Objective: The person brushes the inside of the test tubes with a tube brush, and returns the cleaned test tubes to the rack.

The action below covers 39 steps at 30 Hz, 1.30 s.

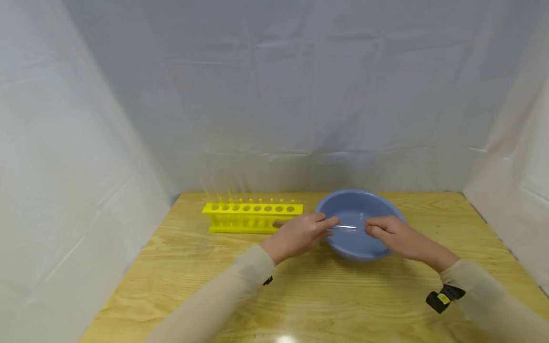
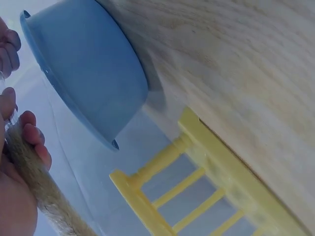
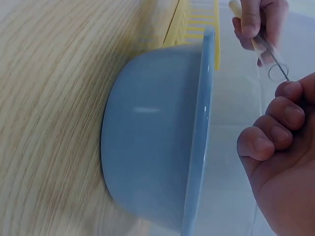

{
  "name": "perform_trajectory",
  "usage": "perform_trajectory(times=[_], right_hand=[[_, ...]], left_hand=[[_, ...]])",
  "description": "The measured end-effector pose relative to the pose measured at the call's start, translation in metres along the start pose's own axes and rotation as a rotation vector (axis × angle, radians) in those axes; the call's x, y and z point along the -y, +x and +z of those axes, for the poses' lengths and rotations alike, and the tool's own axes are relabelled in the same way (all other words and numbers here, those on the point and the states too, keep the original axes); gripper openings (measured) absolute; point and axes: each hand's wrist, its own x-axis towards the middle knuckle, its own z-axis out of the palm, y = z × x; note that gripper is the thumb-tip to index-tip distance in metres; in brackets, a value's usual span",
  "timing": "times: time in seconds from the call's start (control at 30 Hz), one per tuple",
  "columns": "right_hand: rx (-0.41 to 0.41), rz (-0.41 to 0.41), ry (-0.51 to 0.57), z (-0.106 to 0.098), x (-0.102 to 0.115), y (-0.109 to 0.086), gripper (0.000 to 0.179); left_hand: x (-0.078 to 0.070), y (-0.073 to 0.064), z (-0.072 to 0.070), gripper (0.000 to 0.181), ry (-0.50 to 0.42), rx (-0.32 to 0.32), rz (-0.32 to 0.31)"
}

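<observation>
My left hand (image 1: 300, 233) grips a clear test tube (image 3: 266, 55) over the blue basin (image 1: 351, 212). Inside the tube sits a test tube brush (image 2: 47, 191) with tan bristles, its bristly end pointing left past the hand. From the tube's open mouth a thin twisted wire (image 3: 281, 69) runs to my right hand (image 1: 396, 236). The curled fingers of that hand pinch the wire's end, above the basin's right side. Both hands stay above the basin's rim, with the tube lying roughly level between them.
A yellow test tube rack (image 1: 253, 230) stands on the wooden table (image 1: 326, 305), left of the basin. Several clear tubes (image 1: 229, 186) stick up at the rack's left end. White sheeting (image 1: 274, 95) hangs behind and at both sides.
</observation>
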Motion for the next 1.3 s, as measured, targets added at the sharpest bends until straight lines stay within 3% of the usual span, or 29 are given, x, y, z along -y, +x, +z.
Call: perform_trajectory(times=[0.23,0.6,0.87,1.1,1.3], right_hand=[[0.054,-0.010,0.029,-0.005,0.001,-0.008,0.035],[0.074,0.013,0.016,-0.016,0.006,-0.016,0.034],[-0.023,0.065,-0.157,-0.043,-0.001,-0.042,0.027],[-0.075,-0.019,-0.163,-0.056,-0.008,-0.051,0.031],[-0.120,0.003,-0.211,-0.062,-0.010,-0.060,0.034]], left_hand=[[-0.004,-0.002,-0.001,0.035,-0.074,0.031,0.001],[-0.004,0.001,0.001,0.037,-0.093,0.025,0.010],[0.017,-0.026,0.003,0.038,-0.116,-0.001,-0.070],[0.021,-0.027,0.004,0.040,-0.108,-0.026,-0.056],[0.025,-0.032,0.006,0.038,-0.125,-0.025,-0.083]])
